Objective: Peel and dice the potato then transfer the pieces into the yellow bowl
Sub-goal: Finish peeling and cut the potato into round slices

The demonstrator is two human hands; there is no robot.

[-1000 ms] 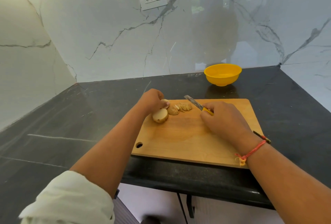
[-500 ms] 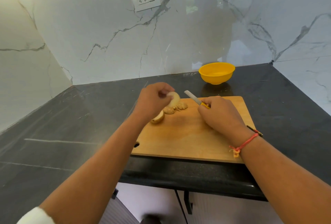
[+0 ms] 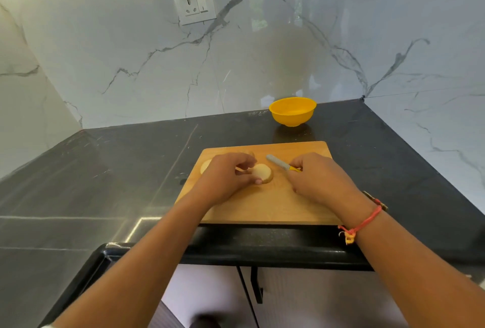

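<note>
Lying pale face up near the middle of the cutting board, the potato half shows a strip of brown skin along its near right edge. I see the left hand reach in from the lower left, palm down and knuckles raised. Its fingers are curled over the far side of the half and the thumb is on the near edge, so the grip is narrow and pinches the piece against the board. A second potato piece peeks out behind that hand at the board's far left. I cannot tell what the small scrap just beyond the knuckles is.

To the right, the right hand rests low over the board with its fingers folded around the knife. The grip is closed on the yellow handle. The grey blade points left and away, and its tip is just beside the potato half but apart from it. A red thread bracelet circles the right wrist. Both forearms run up from the bottom corners and converge on the board.

The yellow bowl stands on the black counter beyond the board, close to the marble wall. From here its inside shows no pieces. A white wall socket sits above and to the left.
</note>
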